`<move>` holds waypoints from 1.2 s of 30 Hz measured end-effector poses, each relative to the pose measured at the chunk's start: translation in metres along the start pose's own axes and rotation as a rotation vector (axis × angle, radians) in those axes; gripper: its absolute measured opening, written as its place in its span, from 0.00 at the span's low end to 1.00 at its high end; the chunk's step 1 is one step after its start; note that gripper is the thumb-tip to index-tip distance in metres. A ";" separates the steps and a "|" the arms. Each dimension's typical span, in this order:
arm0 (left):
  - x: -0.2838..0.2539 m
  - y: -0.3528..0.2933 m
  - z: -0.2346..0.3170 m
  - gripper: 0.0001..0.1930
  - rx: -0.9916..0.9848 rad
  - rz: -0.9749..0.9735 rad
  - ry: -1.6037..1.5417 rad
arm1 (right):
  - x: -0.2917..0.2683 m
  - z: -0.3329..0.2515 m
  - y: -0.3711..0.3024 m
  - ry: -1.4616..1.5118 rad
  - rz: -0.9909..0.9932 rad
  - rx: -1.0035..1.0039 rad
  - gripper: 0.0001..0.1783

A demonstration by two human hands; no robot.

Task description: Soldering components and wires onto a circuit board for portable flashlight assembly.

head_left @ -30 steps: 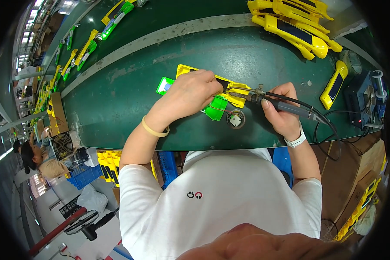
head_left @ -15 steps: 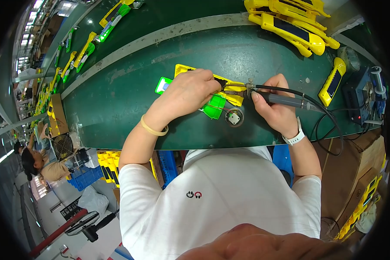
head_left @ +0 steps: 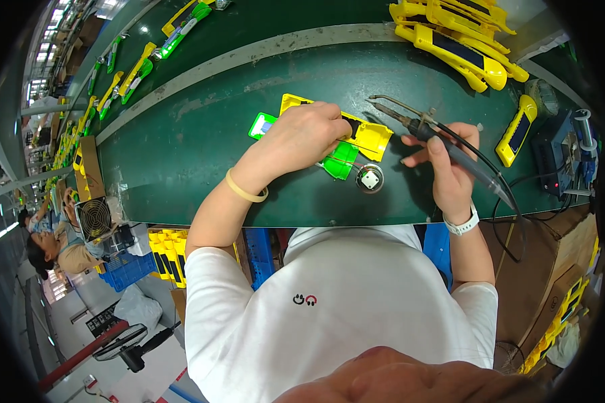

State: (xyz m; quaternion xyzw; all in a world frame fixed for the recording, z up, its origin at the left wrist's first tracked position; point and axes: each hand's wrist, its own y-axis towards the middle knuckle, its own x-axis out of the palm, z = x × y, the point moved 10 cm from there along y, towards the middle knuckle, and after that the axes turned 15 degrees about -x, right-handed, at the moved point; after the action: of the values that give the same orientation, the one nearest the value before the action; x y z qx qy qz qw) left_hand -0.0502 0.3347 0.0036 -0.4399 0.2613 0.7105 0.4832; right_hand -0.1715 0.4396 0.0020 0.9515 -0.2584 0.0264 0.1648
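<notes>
My right hand (head_left: 450, 164) grips a soldering iron (head_left: 454, 151) with a thin metal solder-feed tube along it. The iron's tip points up and left, raised apart from the work. My left hand (head_left: 306, 134) is closed over a yellow plastic casing (head_left: 373, 140), whose right end sticks out past the fingers. The fingertips lie by a dark part inside the casing and are partly hidden. A green plastic part (head_left: 339, 161) shows under the hand, with its paler end at the hand's left. Thin wires run to a round metal-rimmed lamp piece (head_left: 370, 178) on the bench.
Several yellow casings with dark panels (head_left: 450, 50) are piled at the back right. One more yellow casing (head_left: 516, 131) lies before a soldering station (head_left: 556, 158) with a solder spool (head_left: 585, 127). Yellow and green assemblies (head_left: 138, 74) line the far left. A co-worker (head_left: 64, 242) is at left.
My right hand has drawn the soldering iron off the casing, its tip now higher and its fingers looser. The casing and my left hand have shifted slightly to the right.
</notes>
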 end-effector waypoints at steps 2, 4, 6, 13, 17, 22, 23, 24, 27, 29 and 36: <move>0.000 0.000 0.000 0.04 0.000 0.013 0.002 | 0.004 0.006 0.003 0.017 0.000 0.008 0.12; -0.001 0.000 0.000 0.03 0.012 0.019 -0.007 | 0.010 0.011 0.005 0.058 0.019 0.036 0.13; -0.001 -0.001 0.000 0.03 0.014 0.023 -0.003 | 0.016 0.017 0.006 0.079 0.046 0.040 0.13; 0.006 -0.003 0.002 0.08 -0.012 -0.028 -0.014 | 0.014 0.027 0.004 0.144 0.044 0.082 0.14; -0.037 -0.012 -0.003 0.10 -0.007 0.165 -0.167 | 0.011 0.028 0.002 0.132 0.067 0.086 0.13; -0.019 -0.044 -0.057 0.06 -0.556 -0.110 -1.163 | 0.002 0.027 0.002 0.033 0.069 0.040 0.12; -0.016 -0.048 -0.056 0.07 -0.520 -0.127 -1.571 | 0.001 0.022 0.003 -0.075 0.059 -0.014 0.11; -0.015 -0.050 -0.060 0.10 -0.532 -0.054 -1.626 | -0.002 0.019 0.003 -0.047 0.117 -0.050 0.11; -0.010 -0.054 -0.079 0.06 -0.587 0.041 -1.573 | 0.001 0.017 -0.001 -0.027 0.117 0.003 0.12; -0.026 -0.049 -0.084 0.04 -0.533 0.152 -1.054 | 0.012 0.020 -0.004 -0.015 0.147 0.026 0.13; -0.038 -0.019 -0.063 0.03 -0.090 0.196 -0.069 | 0.055 0.040 -0.008 -0.076 0.065 0.096 0.15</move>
State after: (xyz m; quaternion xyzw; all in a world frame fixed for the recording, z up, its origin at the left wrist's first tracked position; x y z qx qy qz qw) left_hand -0.0040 0.2749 0.0084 -0.4089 0.2541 0.7801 0.3996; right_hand -0.1209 0.4064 -0.0306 0.9498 -0.2934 0.0079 0.1081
